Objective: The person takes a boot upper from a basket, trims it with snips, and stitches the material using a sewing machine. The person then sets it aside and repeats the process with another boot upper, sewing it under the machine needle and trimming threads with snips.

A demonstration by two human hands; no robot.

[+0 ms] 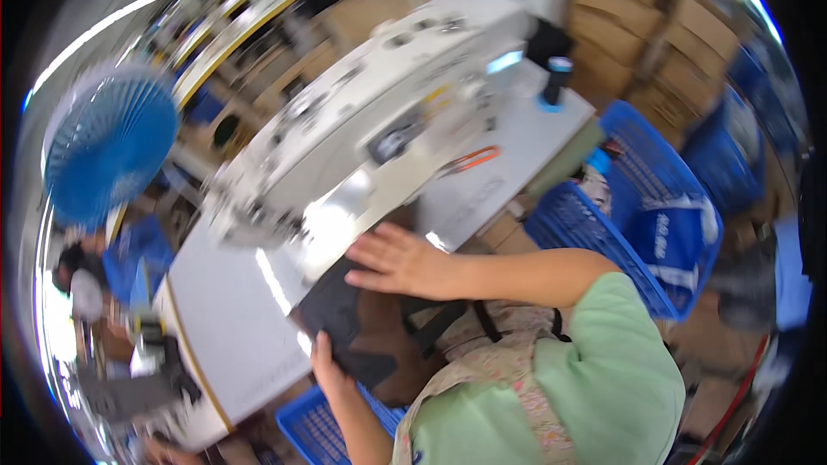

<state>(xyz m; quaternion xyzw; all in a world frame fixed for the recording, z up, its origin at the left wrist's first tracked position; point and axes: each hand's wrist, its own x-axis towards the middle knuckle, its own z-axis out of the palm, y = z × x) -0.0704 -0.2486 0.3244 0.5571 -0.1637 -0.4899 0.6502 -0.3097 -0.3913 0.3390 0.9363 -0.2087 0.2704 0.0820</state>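
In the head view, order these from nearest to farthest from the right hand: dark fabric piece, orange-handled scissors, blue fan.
1. dark fabric piece: directly under the right hand, at the table edge.
2. orange-handled scissors: up the table, beside the sewing machine.
3. blue fan: far off at the picture's left.

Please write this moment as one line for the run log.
left hand: grips edge of dark fabric piece | right hand: flat on fabric, fingers spread | place: white table by sewing machine
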